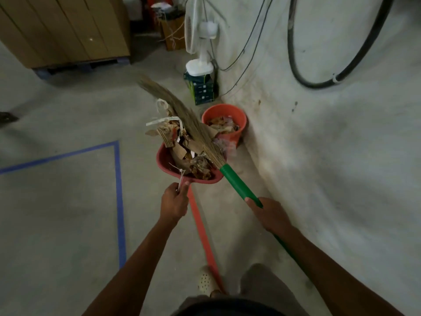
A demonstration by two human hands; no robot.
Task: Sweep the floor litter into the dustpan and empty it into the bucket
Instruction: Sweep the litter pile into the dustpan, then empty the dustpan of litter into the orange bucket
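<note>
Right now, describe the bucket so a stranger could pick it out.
Find the grey wall on the right and follow its foot to the white fan standing on dark boxes. Just in front of those boxes, beside the wall, sits the bucket. It is the only round orange tub, holding paper scraps, unlike the flat red dustpan nearby.

Red dustpan (163, 166), piled with litter (180, 147), seemingly raised near orange bucket (239, 131).
</note>
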